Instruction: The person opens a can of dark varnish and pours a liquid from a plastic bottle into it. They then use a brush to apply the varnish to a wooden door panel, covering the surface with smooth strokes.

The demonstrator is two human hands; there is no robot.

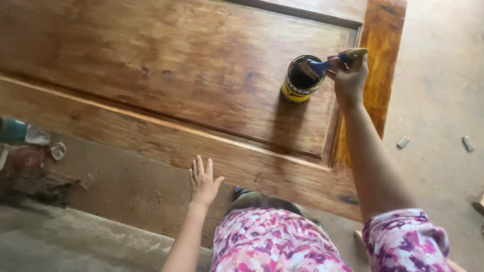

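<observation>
Resting flat with fingers spread, the left hand point(203, 180) lies nearest; farther off, the right hand point(349, 75) grips a blue-and-yellow-handled paintbrush point(327, 61), pointing left over the round yellow tin point(301, 79) on the brown wooden door point(166, 65).

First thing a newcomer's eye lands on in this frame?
The big wooden door panel, glossy brown, lies flat and fills most of the view. On it toward the upper right stands an open can with a yellow band, and the right hand holds a blue-handled brush with its bristles at the can's mouth. The left hand rests open, fingers spread, by the door's near edge.
</observation>
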